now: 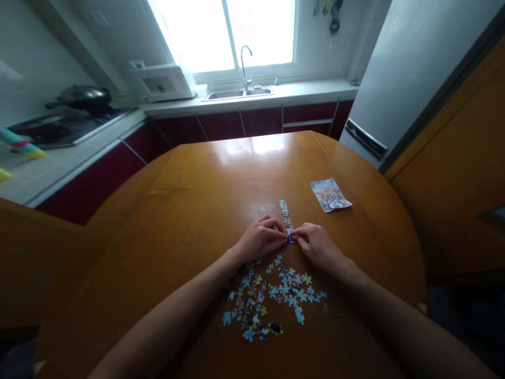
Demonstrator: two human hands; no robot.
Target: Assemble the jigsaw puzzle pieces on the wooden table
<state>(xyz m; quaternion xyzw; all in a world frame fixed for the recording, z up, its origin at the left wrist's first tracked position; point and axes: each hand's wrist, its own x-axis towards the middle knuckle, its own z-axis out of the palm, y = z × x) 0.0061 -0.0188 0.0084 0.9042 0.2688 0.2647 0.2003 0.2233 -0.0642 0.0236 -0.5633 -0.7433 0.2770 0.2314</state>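
A narrow strip of joined jigsaw puzzle pieces (285, 213) runs away from me on the wooden table. At its near end, my left hand (263, 238) rests on the left side with fingertips pressed to a dark blue puzzle piece (290, 239). From the right, my right hand (317, 245) pinches the same end of the strip between thumb and forefinger. Fingers partly cover the pieces there. Closer to me, between my forearms, lie many loose puzzle pieces (292, 289) in a spread heap, mostly light blue and mixed colours.
A creased printed picture sheet (330, 195) lies to the right on the round wooden table (189, 195). Beyond the table are a counter with a sink (224, 95), a microwave (163, 83), a stove with a pan (84, 97), and a fridge (406, 68) at right.
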